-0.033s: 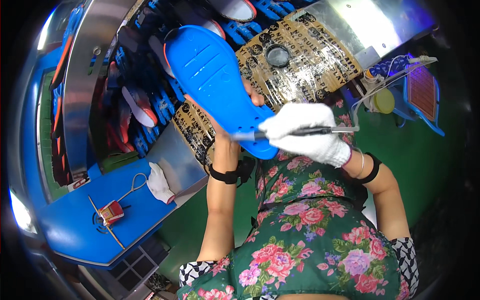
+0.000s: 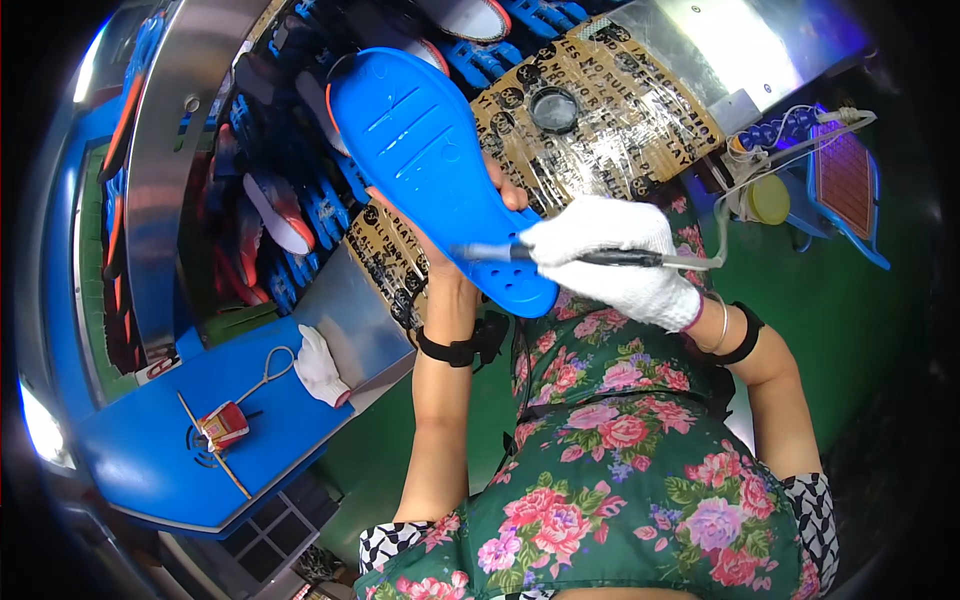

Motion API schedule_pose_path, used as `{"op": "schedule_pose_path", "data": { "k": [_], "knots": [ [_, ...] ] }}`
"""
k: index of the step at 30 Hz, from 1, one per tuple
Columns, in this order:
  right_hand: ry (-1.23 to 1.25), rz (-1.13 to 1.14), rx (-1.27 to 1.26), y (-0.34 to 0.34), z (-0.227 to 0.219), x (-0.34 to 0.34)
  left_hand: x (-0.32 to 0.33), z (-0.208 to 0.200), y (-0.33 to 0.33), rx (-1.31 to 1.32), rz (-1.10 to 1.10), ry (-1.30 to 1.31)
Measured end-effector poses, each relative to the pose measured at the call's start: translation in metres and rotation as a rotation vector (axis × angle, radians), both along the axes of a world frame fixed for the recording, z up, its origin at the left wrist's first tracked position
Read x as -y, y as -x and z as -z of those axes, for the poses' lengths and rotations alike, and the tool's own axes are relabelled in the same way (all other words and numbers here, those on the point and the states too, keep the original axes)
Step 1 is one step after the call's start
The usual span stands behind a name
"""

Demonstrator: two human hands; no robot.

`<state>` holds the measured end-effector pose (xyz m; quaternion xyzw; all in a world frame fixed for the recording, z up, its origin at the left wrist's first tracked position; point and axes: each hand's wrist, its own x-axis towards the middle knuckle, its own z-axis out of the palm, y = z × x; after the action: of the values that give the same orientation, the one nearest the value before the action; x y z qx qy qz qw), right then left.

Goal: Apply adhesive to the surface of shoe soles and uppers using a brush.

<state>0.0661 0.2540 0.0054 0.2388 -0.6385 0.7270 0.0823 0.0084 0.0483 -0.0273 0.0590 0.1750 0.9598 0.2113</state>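
My left hand [image 2: 508, 190] is wrapped round a blue shoe last [image 2: 410, 150] from behind, with some fingertips showing at its right edge. The last's flat, sole-shaped face is turned up, with grooves in the wide end and small holes in the narrow end. In a white knitted glove, my right hand [image 2: 605, 262] grips a brush [image 2: 590, 257] with a dark handle. A pale tube [image 2: 690, 263] runs from the handle's rear. The brush's tip is blurred and lies over the last's left edge near the holes; contact there cannot be made out.
Brown cardboard [image 2: 640, 120] under clear film covers the bench, with a dark ring [image 2: 554, 108] on it. Shoes on blue lasts [image 2: 280, 215] fill racks behind. A blue table [image 2: 150, 450] at left bears a white glove [image 2: 318, 368] and a small red box [image 2: 222, 425].
The brush and my gloved right hand have shifted slightly up the last, so more of its holes show. My left hand and the last are nearly unmoved.
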Motion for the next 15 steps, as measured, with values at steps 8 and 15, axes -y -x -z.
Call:
{"op": "schedule_pose_path", "data": {
  "k": [8,15],
  "knots": [
    [-0.038,-0.251,0.022,-0.015,-0.001,-0.005,0.006,-0.003,0.015,-0.050,0.049,0.112],
    [-0.338,-0.115,-0.454,-0.023,0.012,0.001,0.020,-0.001,0.035,-0.008,0.269,0.130]
  ]
}}
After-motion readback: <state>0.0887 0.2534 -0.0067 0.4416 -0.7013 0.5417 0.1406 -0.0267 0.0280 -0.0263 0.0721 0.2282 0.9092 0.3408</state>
